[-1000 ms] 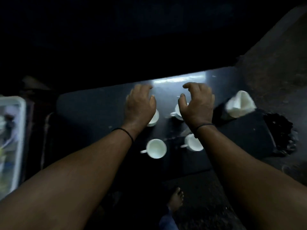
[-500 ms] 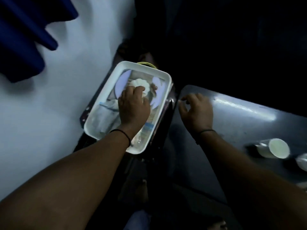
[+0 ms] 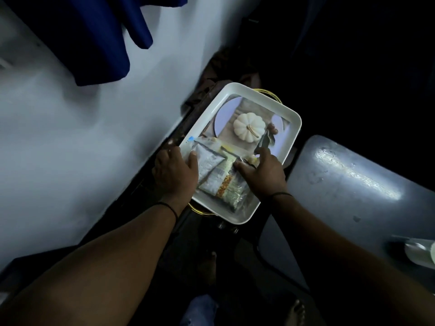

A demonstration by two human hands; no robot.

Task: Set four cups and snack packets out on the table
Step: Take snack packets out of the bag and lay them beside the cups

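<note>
Several snack packets (image 3: 217, 176) lie in a heap at the near end of a white tray (image 3: 290, 115) that has a pumpkin picture on its floor. My left hand (image 3: 175, 171) rests over the tray's left rim with its thumb on a grey packet; its fingers are hidden. My right hand (image 3: 262, 172) is on the right side of the heap, thumb and forefinger pinching the packets. One white cup (image 3: 421, 252) shows at the right edge, on the dark table (image 3: 353, 184).
The tray sits on a dark stand to the left of the table's corner. A pale wall (image 3: 70, 149) runs along the left, with blue cloth (image 3: 98, 36) hanging on it. My bare feet (image 3: 297, 309) are below on the dark floor.
The view swung from the cups on the table to the tray. My left hand slid from the tray's middle to its near end, and my right hand came off the table onto the packets.
</note>
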